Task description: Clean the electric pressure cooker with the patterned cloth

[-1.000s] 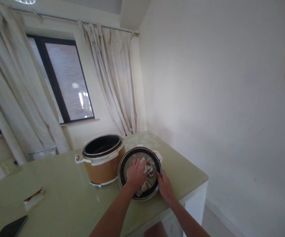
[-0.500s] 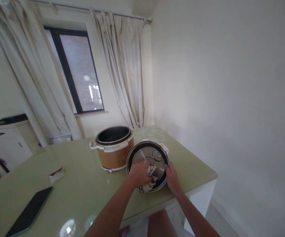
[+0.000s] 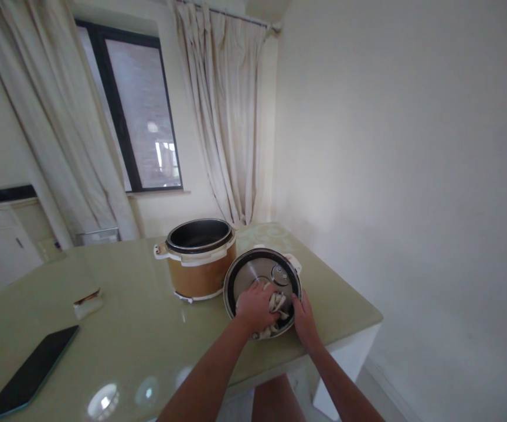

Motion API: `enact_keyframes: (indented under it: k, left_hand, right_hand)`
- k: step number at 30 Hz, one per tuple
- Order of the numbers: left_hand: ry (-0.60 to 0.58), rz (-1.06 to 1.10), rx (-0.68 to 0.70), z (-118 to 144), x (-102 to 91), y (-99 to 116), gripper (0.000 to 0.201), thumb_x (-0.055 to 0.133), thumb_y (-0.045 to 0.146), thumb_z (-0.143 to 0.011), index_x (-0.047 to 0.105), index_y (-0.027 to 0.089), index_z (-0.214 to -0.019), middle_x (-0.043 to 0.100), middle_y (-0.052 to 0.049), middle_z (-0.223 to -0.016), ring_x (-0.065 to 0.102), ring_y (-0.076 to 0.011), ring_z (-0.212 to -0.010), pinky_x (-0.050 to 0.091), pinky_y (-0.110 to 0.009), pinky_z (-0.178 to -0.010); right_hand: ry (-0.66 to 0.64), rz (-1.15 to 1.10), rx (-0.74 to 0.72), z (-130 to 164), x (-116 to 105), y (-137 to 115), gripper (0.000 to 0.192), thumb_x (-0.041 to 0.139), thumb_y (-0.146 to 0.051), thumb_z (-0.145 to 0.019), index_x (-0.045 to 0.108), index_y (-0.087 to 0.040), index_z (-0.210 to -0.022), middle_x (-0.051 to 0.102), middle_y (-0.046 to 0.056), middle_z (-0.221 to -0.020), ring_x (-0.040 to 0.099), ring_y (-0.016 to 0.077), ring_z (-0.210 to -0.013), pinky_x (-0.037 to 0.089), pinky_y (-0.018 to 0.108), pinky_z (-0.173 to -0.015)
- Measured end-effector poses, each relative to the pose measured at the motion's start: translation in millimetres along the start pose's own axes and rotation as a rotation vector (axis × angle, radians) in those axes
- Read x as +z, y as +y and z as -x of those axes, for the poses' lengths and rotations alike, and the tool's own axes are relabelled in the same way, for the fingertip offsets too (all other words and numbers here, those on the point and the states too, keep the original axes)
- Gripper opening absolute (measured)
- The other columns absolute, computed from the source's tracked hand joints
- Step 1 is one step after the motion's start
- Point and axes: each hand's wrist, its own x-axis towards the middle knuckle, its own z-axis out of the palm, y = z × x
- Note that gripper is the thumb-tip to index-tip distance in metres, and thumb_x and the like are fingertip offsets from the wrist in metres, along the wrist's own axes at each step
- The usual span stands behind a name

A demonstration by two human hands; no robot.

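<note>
Fingers of left hand (image 3: 257, 305) bunched on crumpled cloth (image 3: 275, 305), pressing it onto upturned lid (image 3: 259, 271); right hand (image 3: 305, 313) grips lid's near-right rim, prob. to steady it; lid lies flat on table (image 3: 139, 328), touching cooker pot (image 3: 200, 258) to its left.
</note>
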Motion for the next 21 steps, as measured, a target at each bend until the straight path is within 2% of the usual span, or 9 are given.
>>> enact_keyframes:
  k: [6, 9, 15, 18, 21]
  left_hand:
    - [0.05, -0.053, -0.082, -8, 9.4, 5, 0.056, 0.079, 0.052, -0.079, 0.061, 0.028, -0.126, 0.065, -0.01, -0.126, 0.06, -0.0327, -0.122, 0.053, -0.044, -0.097]
    - [0.075, -0.086, -0.088, -15, 11.7, 9, 0.053, 0.077, 0.052, -0.082, 0.061, 0.026, -0.125, 0.064, -0.011, -0.125, 0.059, -0.0332, -0.12, 0.053, -0.044, -0.096]
    - [0.147, -0.117, -0.156, -44, 12.6, 23, 0.048, 0.075, 0.047, -0.087, 0.061, 0.026, -0.128, 0.063, -0.012, -0.125, 0.057, -0.034, -0.12, 0.05, -0.047, -0.097]
    - [0.193, -0.125, -0.188, -61, 7.1, 15, 0.043, 0.073, 0.044, -0.089, 0.062, 0.026, -0.126, 0.063, -0.012, -0.124, 0.057, -0.0333, -0.119, 0.049, -0.046, -0.097]
    - [0.246, -0.202, -0.251, -70, -2.3, -9, 0.039, 0.073, 0.038, -0.091, 0.063, 0.025, -0.126, 0.063, -0.012, -0.123, 0.057, -0.0327, -0.118, 0.048, -0.045, -0.097]
  right_hand:
    - [-0.025, 0.047, 0.004, -1, -2, -1, 0.056, 0.049, -0.067, -0.093, 0.065, -0.02, -0.119, 0.075, 0.013, -0.117, 0.068, 0.0302, -0.112, 0.052, 0.044, -0.104]
    - [-0.03, 0.041, 0.008, -2, -3, 0, 0.055, 0.05, -0.064, -0.093, 0.064, -0.021, -0.123, 0.074, 0.013, -0.122, 0.068, 0.03, -0.115, 0.051, 0.045, -0.106]
    - [-0.053, 0.078, 0.002, -2, -5, 1, 0.049, 0.048, -0.059, -0.094, 0.064, -0.023, -0.124, 0.073, 0.013, -0.126, 0.067, 0.0299, -0.118, 0.051, 0.045, -0.107]
    - [-0.048, 0.097, 0.016, -2, -5, 5, 0.049, 0.048, -0.057, -0.093, 0.065, -0.022, -0.124, 0.074, 0.014, -0.123, 0.068, 0.031, -0.115, 0.052, 0.045, -0.105]
    - [-0.026, 0.089, 0.026, -1, -4, 10, 0.046, 0.05, -0.056, -0.092, 0.064, -0.023, -0.121, 0.074, 0.013, -0.12, 0.069, 0.0317, -0.114, 0.052, 0.044, -0.103]
